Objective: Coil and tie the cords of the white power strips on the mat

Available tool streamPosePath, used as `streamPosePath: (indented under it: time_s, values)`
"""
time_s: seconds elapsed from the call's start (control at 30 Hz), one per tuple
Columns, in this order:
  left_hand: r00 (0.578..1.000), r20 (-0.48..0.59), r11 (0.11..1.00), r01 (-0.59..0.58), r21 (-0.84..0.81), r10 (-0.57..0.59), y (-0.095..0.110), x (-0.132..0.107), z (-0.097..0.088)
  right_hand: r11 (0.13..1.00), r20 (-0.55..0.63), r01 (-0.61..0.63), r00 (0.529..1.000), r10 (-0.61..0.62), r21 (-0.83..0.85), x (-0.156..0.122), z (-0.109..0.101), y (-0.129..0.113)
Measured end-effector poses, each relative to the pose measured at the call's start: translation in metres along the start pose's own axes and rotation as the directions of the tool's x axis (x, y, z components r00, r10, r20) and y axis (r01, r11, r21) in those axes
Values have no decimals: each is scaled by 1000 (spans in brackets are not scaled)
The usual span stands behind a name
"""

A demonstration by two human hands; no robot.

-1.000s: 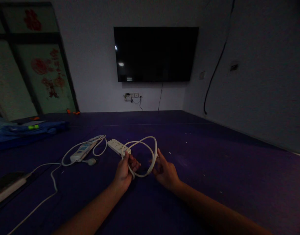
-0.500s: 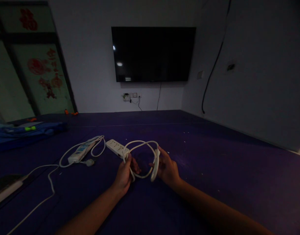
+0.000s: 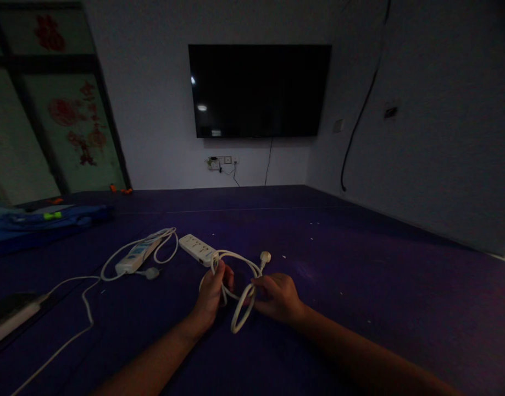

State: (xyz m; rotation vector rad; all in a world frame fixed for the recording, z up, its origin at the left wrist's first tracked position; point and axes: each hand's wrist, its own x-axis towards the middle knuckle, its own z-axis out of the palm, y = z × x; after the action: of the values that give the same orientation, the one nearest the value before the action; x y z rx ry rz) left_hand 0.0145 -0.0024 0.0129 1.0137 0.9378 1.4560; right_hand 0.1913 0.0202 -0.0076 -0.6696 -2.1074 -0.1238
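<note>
A white power strip [image 3: 196,249] lies on the dark purple surface, its near end by my left hand [image 3: 211,291]. That hand is closed around the strip's white cord close to where it meets the strip. Loops of the cord [image 3: 239,256] stretch across to my right hand [image 3: 278,297], whose thumb and fingers pinch the looped cord. Beyond the right fingers the plug [image 3: 265,257] sticks up and away from me. One cord loop [image 3: 237,324] hangs toward me between the hands.
To the left lies another power strip [image 3: 139,255] with its coiled cord and plug [image 3: 152,273]. Farther left is a white-edged object [image 3: 13,325] with a cord. Blue fabric [image 3: 79,215] lies at the back left. A television [image 3: 260,91] hangs on the far wall.
My right hand has turned and drawn the cord loops lower and tighter. The plug now shows beyond its fingers. My left hand stays at the strip's near end.
</note>
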Motion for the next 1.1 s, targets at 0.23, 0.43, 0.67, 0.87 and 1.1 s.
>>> streamPosePath:
  time_s: [0.23,0.43,0.67,0.87,1.1]
  values:
    - [997,64,994,41,-102,-35,-4,5,-5,999,37,15,999,-16,40,-2,1,0]
    - [995,86,994,58,-90,-50,-4,2,-5,998,58,70,996,-70,2,-1,0,-2]
    - [996,89,999,-10,46,6,-1,-4,3,994,69,103,993,-100,-31,2,-3,-4]
    - [996,78,995,24,98,-31,-1,-8,4,991,83,133,988,-130,-29,1,-2,-2]
    - [963,257,997,78,22,-81,-2,-7,3,981,-16,182,983,-183,-64,5,0,-5]
